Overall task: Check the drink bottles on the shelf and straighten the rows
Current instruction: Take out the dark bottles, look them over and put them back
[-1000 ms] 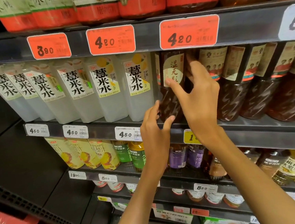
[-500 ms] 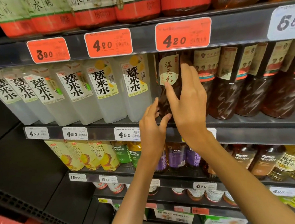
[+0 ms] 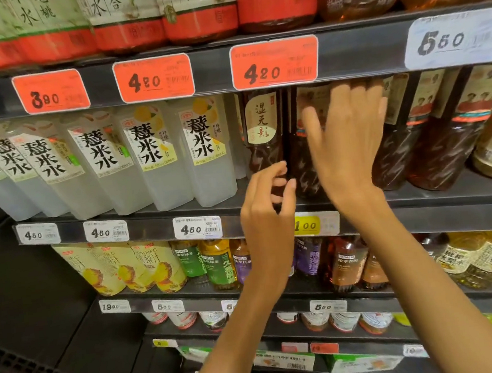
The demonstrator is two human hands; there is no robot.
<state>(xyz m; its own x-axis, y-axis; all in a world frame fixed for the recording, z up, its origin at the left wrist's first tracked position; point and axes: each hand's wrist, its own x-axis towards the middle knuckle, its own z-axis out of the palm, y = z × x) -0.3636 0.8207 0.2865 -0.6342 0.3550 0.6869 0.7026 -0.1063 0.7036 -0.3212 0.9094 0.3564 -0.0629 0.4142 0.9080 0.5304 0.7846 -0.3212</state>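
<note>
Head view: looking fwd and down at a store shelf unit w/ several tiers. Right hand (image 3: 347,147) raised in front of the dark drink bottles (image 3: 302,163) on the middle shelf (image 3: 418,198), fingers straight and spread, tips up by the labels just under the shelf edge above; blurred, so cannot tell if touching the bottle behind it. Left hand (image 3: 266,211) lower and just left of it, fingers loosely curled, thumb and forefinger near the base of the dark bottle w/ cream label (image 3: 262,131); not clearly pinching anything, reads as relaxed. That bottle upright, leftmost of the dark row, just beside the white bottles (image 3: 158,155) filling the left part of the same shelf. More dark bottles to the right, leaning w/ the wide-angle lens. Orange price tags (image 3: 274,63) on the rail above; white price tags (image 3: 198,227) and one yellow tag (image 3: 307,225) on the middle rail. Lower tier: yellow juice bottles (image 3: 127,271), green and purple ones further right.
</note>
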